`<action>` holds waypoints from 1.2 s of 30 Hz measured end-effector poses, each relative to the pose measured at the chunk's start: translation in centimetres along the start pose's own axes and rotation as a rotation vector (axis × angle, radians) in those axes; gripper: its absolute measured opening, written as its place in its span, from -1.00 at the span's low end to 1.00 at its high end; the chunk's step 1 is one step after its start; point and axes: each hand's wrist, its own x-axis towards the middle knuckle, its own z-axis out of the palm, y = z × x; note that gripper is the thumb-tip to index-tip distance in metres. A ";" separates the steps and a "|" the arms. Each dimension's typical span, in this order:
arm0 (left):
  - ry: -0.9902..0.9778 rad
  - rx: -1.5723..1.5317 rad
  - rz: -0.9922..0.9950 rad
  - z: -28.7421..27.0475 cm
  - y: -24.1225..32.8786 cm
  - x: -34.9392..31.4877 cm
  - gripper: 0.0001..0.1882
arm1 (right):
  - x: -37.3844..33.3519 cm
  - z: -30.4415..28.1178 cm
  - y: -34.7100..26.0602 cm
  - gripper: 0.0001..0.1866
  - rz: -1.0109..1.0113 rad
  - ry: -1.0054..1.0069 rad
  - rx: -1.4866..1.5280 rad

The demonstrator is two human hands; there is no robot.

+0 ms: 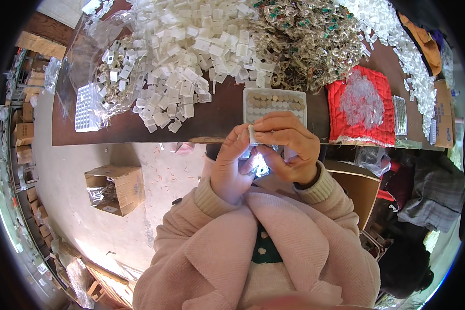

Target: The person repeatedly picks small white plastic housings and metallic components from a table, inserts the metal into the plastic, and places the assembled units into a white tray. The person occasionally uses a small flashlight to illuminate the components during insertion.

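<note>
Just in front of my chest, both hands meet around a small white plastic piece (252, 135). My left hand (228, 168) pinches it between thumb and fingers. My right hand (293, 150) is closed on its other side, fingertips pressed against the same piece. A bright bluish-white glow (261, 166) shows below it, between the palms; its source is partly hidden by the fingers. Right behind my hands, at the table's near edge, lies a white tray (275, 90) with rows of round tan and whitish discs.
On the dark table (212, 116) sit a heap of white plastic cases (181, 57), a pile of clear coiled parts (305, 41) and a red cloth (341, 111) under small clear pieces. A white gridded tray (85, 108) is at left. A cardboard box (126, 188) stands on the floor.
</note>
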 end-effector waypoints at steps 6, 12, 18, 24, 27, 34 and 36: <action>-0.147 -0.173 -0.085 -2.5 -1.2 0.3 -0.63 | -0.2 1.0 -0.2 -0.72 -0.020 0.137 0.015; -0.266 -0.084 0.030 -3.2 -1.4 0.3 -0.59 | -0.5 0.5 0.0 -0.70 -0.102 0.075 -0.050; 0.023 0.206 -0.025 -0.4 -2.7 0.5 -0.62 | -3.5 -3.0 -0.6 -0.64 -0.085 -0.002 -0.271; -0.021 0.199 -0.011 1.4 -3.1 0.9 -0.88 | -6.1 -9.8 0.8 -0.77 0.274 0.347 -0.778; -0.013 0.248 -0.031 1.5 -3.4 1.3 -0.87 | -6.4 -12.3 2.7 -0.78 0.353 0.380 -0.838; -0.004 0.253 -0.025 1.5 -3.3 1.1 -0.88 | -6.5 -13.7 4.8 -0.85 0.373 0.228 -0.946; 0.017 0.277 -0.014 1.5 -3.2 1.1 -0.88 | -6.6 -13.9 5.0 -0.87 0.389 0.230 -0.978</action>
